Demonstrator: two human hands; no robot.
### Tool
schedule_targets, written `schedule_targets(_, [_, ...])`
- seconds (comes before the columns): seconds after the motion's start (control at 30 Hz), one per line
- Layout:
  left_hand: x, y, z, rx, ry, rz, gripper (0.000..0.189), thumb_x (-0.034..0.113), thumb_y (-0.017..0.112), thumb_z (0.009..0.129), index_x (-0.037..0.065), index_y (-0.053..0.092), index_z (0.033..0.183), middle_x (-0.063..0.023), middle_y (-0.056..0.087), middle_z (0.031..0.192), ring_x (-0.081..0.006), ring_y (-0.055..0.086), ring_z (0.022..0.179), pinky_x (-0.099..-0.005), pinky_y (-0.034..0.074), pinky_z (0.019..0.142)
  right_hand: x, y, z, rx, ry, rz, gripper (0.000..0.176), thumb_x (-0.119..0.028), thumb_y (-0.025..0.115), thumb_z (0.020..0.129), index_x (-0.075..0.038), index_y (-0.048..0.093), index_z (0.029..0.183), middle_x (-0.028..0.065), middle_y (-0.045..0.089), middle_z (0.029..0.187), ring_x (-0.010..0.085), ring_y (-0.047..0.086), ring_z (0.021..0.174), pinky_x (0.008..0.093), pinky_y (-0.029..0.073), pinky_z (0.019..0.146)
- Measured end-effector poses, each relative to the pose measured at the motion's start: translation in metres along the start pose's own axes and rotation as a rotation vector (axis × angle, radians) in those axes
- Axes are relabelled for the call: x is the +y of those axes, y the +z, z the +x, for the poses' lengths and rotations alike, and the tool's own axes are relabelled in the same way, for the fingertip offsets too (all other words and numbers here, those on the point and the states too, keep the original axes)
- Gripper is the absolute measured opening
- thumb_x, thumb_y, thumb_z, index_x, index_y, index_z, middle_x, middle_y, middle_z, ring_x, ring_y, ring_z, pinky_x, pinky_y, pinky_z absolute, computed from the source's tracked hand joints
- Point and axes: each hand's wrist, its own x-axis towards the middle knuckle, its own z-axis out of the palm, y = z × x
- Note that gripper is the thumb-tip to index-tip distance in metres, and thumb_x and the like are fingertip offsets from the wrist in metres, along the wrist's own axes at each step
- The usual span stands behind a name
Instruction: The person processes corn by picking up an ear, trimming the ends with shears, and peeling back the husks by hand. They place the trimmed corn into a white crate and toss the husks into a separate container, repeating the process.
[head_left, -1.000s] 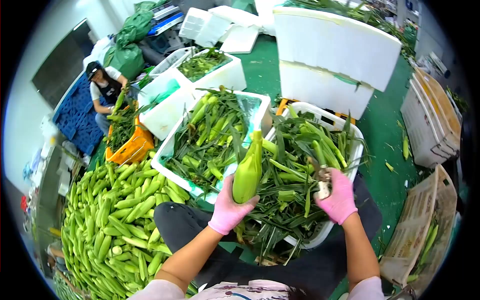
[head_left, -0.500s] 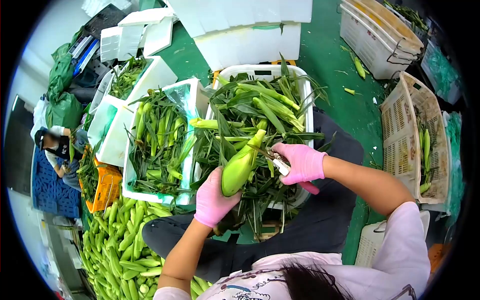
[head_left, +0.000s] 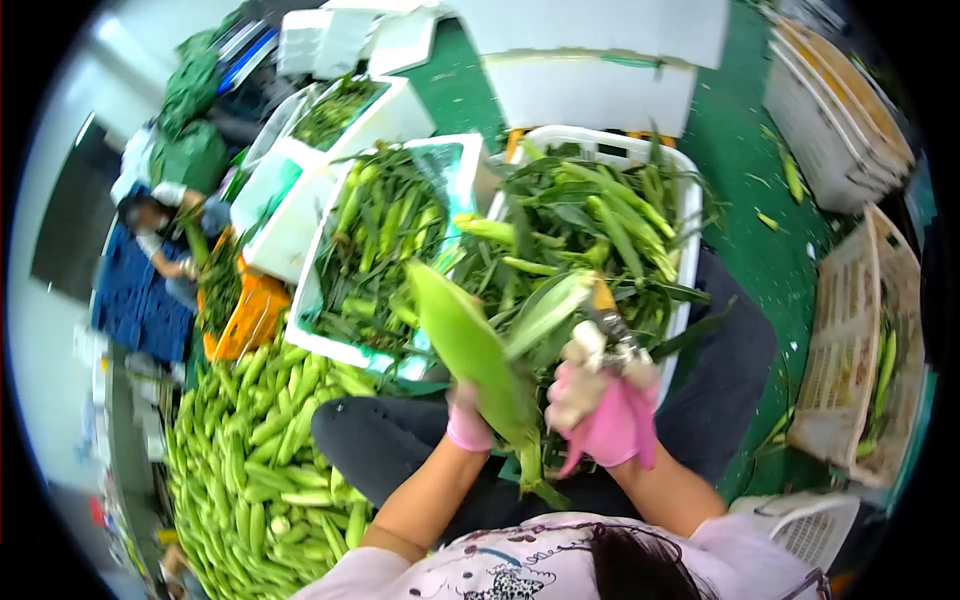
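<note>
A green ear of corn in its husk [head_left: 465, 350] slants across the middle, its stalk end pointing down toward my lap. My left hand [head_left: 468, 420], in a pink glove, is closed around the ear from the left, with most of its fingers hidden behind the husk. In my right hand [head_left: 605, 410], gloved in pink with a pale palm side, is a pair of pruning shears [head_left: 610, 338], blurred by motion. The shears point up and away from me. A loose pale-green husk leaf [head_left: 548, 315] lies between the ear and the shears, overlapping them in this view.
A white crate [head_left: 684, 290] heaped with husks and leaves stands before me. Left of it are a foam box [head_left: 305, 330] of trimmings and a large pile of corn [head_left: 270, 470]. Beyond, a person [head_left: 165, 240] sits by an orange crate [head_left: 258, 310]. Crates [head_left: 830, 350] line the right.
The ear has flipped, its stalk end now down instead of up. My right hand with the shears has come lower and turned palm up. The view has shifted left.
</note>
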Motion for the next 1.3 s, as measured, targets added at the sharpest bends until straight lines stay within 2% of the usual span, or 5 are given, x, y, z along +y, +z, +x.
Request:
schedule_targets(0.37, [0.08,-0.026,0.04,0.307,0.17,0.953,0.082,0.009,0.089,0.071,0.006,0.041,0.138,-0.0064,0.058,0.125,-0.0178,0.058,0.114,-0.0332,0.047,0.101,-0.151,-0.01,0.075,0.643,-0.079,-0.841,0.031,-0.018,0.057,0.091,0.0,0.053,0.117,0.0173,0.064,0.106,0.04,0.063,0.091,0.0679,0.049,0.089])
schedule_targets(0.9, [-0.019,0.038,0.022,-0.008,0.304,0.778,0.025,0.012,0.076,0.08,0.009,0.064,0.102,-0.0137,0.065,0.106,-0.0254,0.062,0.107,-0.0451,0.045,0.102,-0.063,0.003,-0.021,0.477,0.21,-0.664,0.045,-0.031,0.056,0.097,-0.002,0.056,0.132,0.0145,0.069,0.116,0.0307,0.069,0.1,0.0437,0.058,0.089])
schedule_targets(0.97, [0.033,0.073,0.087,0.457,0.103,0.951,0.027,0.024,0.062,0.098,0.0,0.065,0.112,-0.0145,0.067,0.106,-0.0237,0.062,0.098,-0.035,0.048,0.089,-0.064,0.01,-0.034,0.618,0.139,-0.828,0.046,-0.026,0.061,0.094,-0.001,0.055,0.132,0.0129,0.07,0.108,0.0277,0.07,0.093,0.0413,0.058,0.085])
schedule_targets(1.17, [0.027,0.013,0.193,-0.243,-0.58,1.713,0.101,0.027,0.072,0.082,0.009,0.011,0.16,-0.0271,0.068,0.113,-0.0383,0.068,0.101,-0.0393,0.051,0.094,-0.067,0.017,-0.048,0.665,-0.231,-1.328,0.051,-0.015,0.066,0.089,-0.002,0.051,0.136,0.0057,0.063,0.112,0.0147,0.06,0.098,0.0314,0.051,0.087])
schedule_targets(1.3, [-0.015,0.048,0.111,0.016,-0.31,0.853,0.07,0.02,0.059,0.097,0.006,0.023,0.155,-0.0147,0.066,0.114,-0.0217,0.062,0.091,-0.0351,0.052,0.083,-0.072,-0.005,-0.044,0.781,-0.367,-1.132,0.052,-0.017,0.068,0.088,-0.002,0.048,0.133,0.0063,0.062,0.113,0.0154,0.059,0.098,0.0316,0.05,0.089])
